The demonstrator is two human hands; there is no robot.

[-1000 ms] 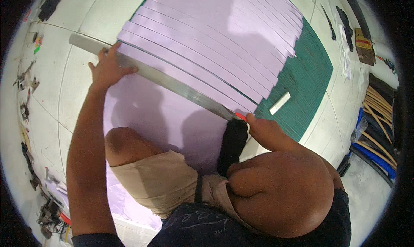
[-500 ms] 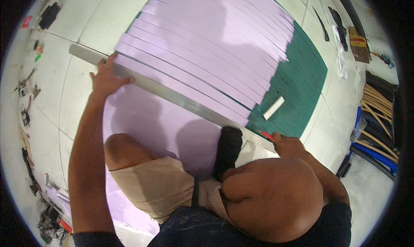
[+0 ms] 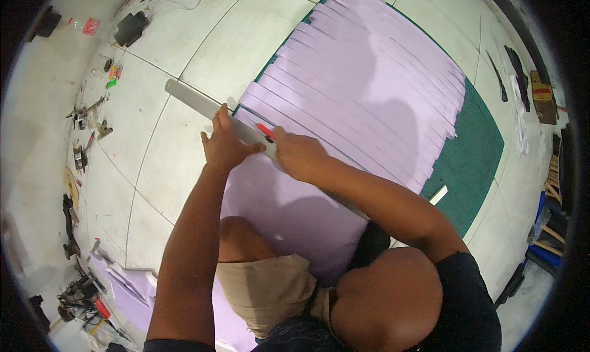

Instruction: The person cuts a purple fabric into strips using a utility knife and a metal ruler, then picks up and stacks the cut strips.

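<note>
A long metal straightedge (image 3: 193,100) lies slantwise across a lilac sheet (image 3: 289,214), its left end sticking out over the tiles. My left hand (image 3: 226,146) presses on it near that end, fingers spread. Close by on the right, my right hand (image 3: 299,155) is closed round a red cutter knife (image 3: 265,130), held at the straightedge's far edge; its blade is hard to make out. Beyond, the lilac material is cut into several narrow strips (image 3: 369,82) lying side by side on a green ribbed mat (image 3: 482,131). My right forearm hides part of the straightedge.
A small white bar (image 3: 438,195) rests on the mat at right. Lilac scraps (image 3: 126,290) lie at lower left, near a cluttered machine (image 3: 83,300). Small tools line the left wall. Wooden sticks (image 3: 553,186) and a brown box (image 3: 543,97) are at far right.
My right hand with the cutter knife has moved from the straightedge's right end up and left, near my left hand. The view has shifted, so the sheet appears farther right.
</note>
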